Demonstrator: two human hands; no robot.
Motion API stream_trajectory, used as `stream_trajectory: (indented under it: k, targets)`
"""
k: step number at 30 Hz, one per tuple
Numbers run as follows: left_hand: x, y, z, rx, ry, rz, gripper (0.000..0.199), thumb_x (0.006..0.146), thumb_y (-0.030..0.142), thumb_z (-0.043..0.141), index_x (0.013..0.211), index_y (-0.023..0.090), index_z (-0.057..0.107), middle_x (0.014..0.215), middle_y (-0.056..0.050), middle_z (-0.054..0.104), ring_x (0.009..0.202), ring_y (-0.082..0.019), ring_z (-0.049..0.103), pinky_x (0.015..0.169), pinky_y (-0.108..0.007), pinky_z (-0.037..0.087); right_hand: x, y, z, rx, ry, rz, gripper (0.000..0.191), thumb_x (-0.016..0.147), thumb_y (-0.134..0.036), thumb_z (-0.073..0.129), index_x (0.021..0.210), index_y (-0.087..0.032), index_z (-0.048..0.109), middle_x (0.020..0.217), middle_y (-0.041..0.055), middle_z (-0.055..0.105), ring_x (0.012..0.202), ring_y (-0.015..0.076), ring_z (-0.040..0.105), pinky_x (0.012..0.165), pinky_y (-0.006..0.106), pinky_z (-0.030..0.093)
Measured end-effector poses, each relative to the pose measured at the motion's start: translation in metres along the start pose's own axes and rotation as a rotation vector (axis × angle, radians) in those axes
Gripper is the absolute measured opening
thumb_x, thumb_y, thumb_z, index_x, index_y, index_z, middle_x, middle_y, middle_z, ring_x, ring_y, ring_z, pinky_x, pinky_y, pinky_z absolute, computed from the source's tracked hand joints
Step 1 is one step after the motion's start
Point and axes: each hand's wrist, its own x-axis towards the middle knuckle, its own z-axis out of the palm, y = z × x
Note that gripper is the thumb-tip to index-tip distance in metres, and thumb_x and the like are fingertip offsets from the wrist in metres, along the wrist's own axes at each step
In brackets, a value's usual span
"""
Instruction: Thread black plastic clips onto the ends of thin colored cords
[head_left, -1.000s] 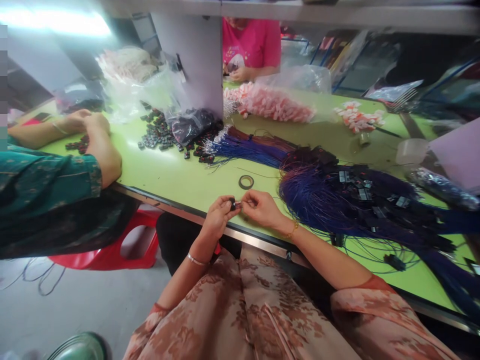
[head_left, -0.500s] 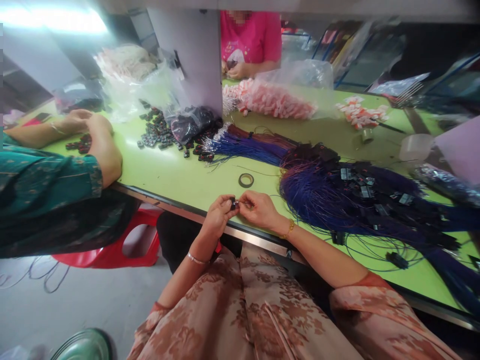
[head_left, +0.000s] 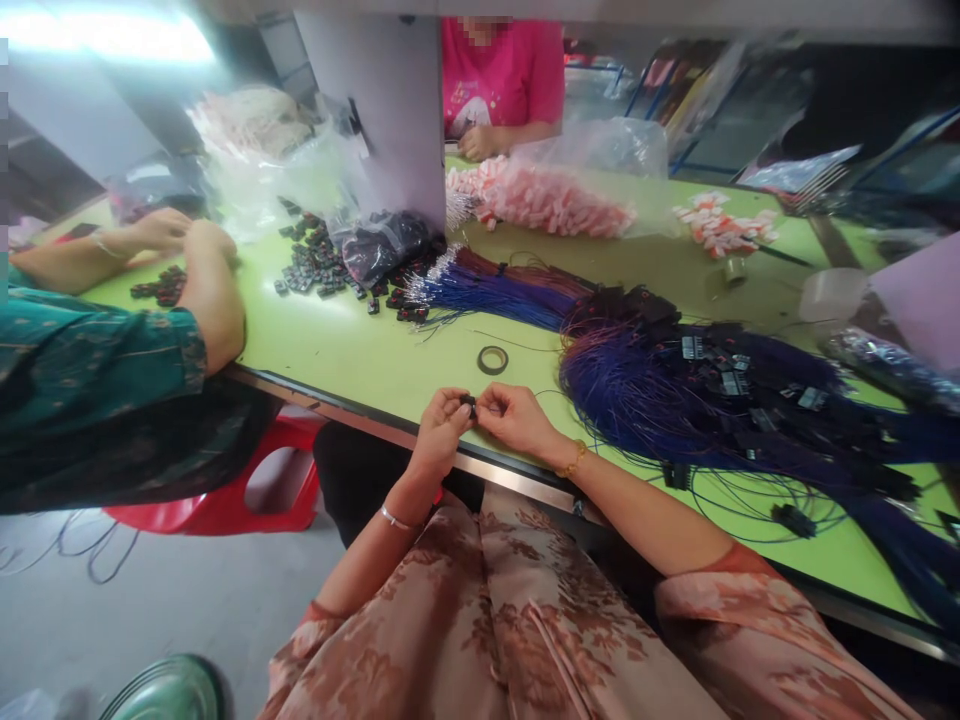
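Observation:
A small black plastic connector [head_left: 469,403] is pinched between the thumb and fingers of my left hand [head_left: 440,428], just above the table's front edge. My right hand [head_left: 517,420] is closed in a pinch right beside the connector. A thin dark wire [head_left: 551,393] shows behind that hand, on the side of the big bundle; its end at the fingertips is hidden. Beyond both hands lies a dark roll of tape [head_left: 493,360]. To the right spreads a large bundle of blue and brown wires [head_left: 622,385] with black connector housings on it.
Loose black connectors [head_left: 319,262] lie in a heap at left centre, by a plastic bag of dark parts [head_left: 384,245]. A co-worker's hands [head_left: 202,245] work at the left. Across the table, a person in pink sits behind pink-and-white pieces [head_left: 555,200]. A red stool [head_left: 277,490] stands below.
My hands stay in nearly the same spot, and the connector has turned slightly in my left fingers, with the right fingertips closer against it. The left co-worker's hands have shifted a little.

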Motion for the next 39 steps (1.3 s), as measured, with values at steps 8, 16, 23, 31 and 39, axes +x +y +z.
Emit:
stream_trajectory:
  k: [8, 16, 23, 31, 39]
  targets:
    - [0.001, 0.005, 0.000, -0.057, 0.032, -0.063, 0.037, 0.062, 0.025, 0.082, 0.088, 0.016, 0.056, 0.079, 0.001, 0.063, 0.074, -0.009, 0.061, 0.075, -0.025, 0.051, 0.000, -0.002, -0.008, -0.218, -0.028, -0.241, 0.012, 0.083, -0.022, 0.049, 0.077, -0.017, 0.059, 0.069, 0.0030, 0.061, 0.061, 0.0130, 0.049, 0.060, 0.025, 0.034]
    - [0.000, -0.001, 0.002, -0.018, 0.052, -0.040, 0.035, 0.064, 0.025, 0.081, 0.088, 0.016, 0.057, 0.078, 0.001, 0.064, 0.073, -0.008, 0.061, 0.073, -0.021, 0.050, -0.004, -0.003, -0.005, -0.263, -0.029, -0.195, 0.012, 0.082, -0.020, 0.049, 0.073, -0.018, 0.057, 0.062, 0.0014, 0.057, 0.055, 0.0128, 0.045, 0.057, 0.026, 0.030]
    - [0.008, 0.001, 0.006, -0.094, 0.027, 0.025, 0.034, 0.069, 0.027, 0.079, 0.090, 0.016, 0.055, 0.081, -0.001, 0.066, 0.081, -0.013, 0.065, 0.090, -0.037, 0.052, 0.049, -0.005, -0.035, -0.214, 0.039, -0.163, 0.018, 0.086, -0.025, 0.049, 0.082, -0.017, 0.064, 0.079, 0.0034, 0.068, 0.070, 0.0142, 0.056, 0.063, 0.024, 0.038]
    - [0.018, -0.008, 0.005, -0.069, 0.017, 0.049, 0.037, 0.068, 0.030, 0.081, 0.090, 0.016, 0.056, 0.082, -0.003, 0.068, 0.080, -0.014, 0.066, 0.093, -0.041, 0.051, 0.140, 0.028, -0.032, -0.616, -0.049, 0.169, 0.014, 0.078, -0.020, 0.056, 0.084, -0.017, 0.068, 0.090, 0.0087, 0.072, 0.076, 0.0186, 0.059, 0.066, 0.026, 0.038]
    - [0.017, -0.007, 0.002, -0.097, -0.016, 0.033, 0.037, 0.068, 0.030, 0.080, 0.091, 0.015, 0.057, 0.084, -0.006, 0.069, 0.081, -0.016, 0.067, 0.094, -0.042, 0.050, 0.100, 0.022, -0.045, -0.227, -0.010, -0.120, 0.015, 0.082, -0.025, 0.050, 0.079, -0.015, 0.061, 0.072, 0.0024, 0.063, 0.063, 0.0129, 0.049, 0.059, 0.024, 0.035]
